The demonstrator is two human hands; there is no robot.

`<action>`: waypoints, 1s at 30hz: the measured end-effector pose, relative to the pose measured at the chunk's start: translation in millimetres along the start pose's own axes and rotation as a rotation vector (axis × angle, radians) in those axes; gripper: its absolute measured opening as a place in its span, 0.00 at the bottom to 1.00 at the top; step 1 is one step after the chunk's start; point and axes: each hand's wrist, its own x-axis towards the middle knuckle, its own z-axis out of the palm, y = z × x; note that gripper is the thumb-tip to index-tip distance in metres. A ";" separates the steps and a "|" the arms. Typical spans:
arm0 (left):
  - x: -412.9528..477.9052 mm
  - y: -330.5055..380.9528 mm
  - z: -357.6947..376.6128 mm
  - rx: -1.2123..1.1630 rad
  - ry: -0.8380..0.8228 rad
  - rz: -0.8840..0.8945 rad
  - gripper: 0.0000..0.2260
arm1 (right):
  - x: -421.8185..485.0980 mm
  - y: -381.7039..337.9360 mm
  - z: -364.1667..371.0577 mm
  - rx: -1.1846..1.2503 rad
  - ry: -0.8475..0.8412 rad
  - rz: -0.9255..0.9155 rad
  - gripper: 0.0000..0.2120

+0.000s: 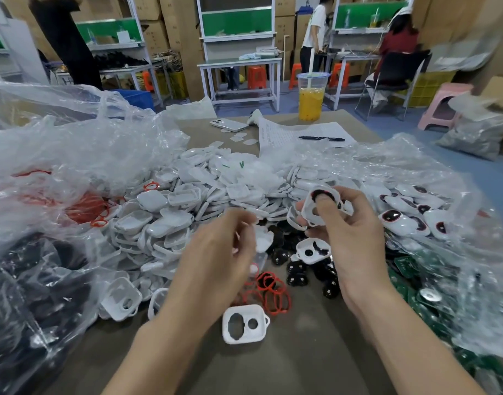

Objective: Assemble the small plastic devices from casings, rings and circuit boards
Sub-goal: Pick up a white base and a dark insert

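Note:
My right hand [350,226] grips a white casing [321,205] with a dark insert, thumb pressed into its opening. My left hand [219,249] hovers blurred over the table with fingers curled; whether it holds anything I cannot tell. An empty white casing [244,325] with two holes lies near the front. Red rings [273,292] sit in a small heap just beyond it. Black inserts [298,277] lie under my right hand, with another white casing [311,250] among them. Green circuit boards [410,283] lie in plastic at the right.
A big pile of white casings [187,206] fills the middle. Clear plastic bags [59,155] crowd the left, one with red rings [82,206]. Finished pieces [407,218] lie at right. Further back are a phone [229,124], paper with a pen [321,138] and a drink cup [311,98].

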 end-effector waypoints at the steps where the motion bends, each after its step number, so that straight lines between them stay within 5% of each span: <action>1: 0.5 -3.7 -5.9 -0.019 0.084 -0.036 0.06 | -4.2 1.0 3.9 -0.014 -0.030 -0.002 0.05; 6: -26.3 -21.3 -33.2 -0.025 0.374 -0.208 0.06 | -32.4 9.4 28.6 -0.059 -0.210 0.031 0.05; 12: -76.5 -35.5 -53.1 0.205 0.242 -0.339 0.04 | -35.2 13.6 29.8 -0.094 -0.230 0.081 0.04; 19: -77.7 -19.6 -40.7 0.535 0.141 -0.325 0.13 | -27.3 13.3 23.8 -0.021 -0.224 0.109 0.04; 24: -67.2 -17.3 -30.2 0.478 0.035 -0.092 0.04 | -21.1 15.2 24.7 -0.099 -0.180 0.078 0.10; 30: -52.6 -25.0 -27.9 0.574 0.000 -0.190 0.08 | -16.5 15.4 25.8 -0.077 -0.196 0.098 0.11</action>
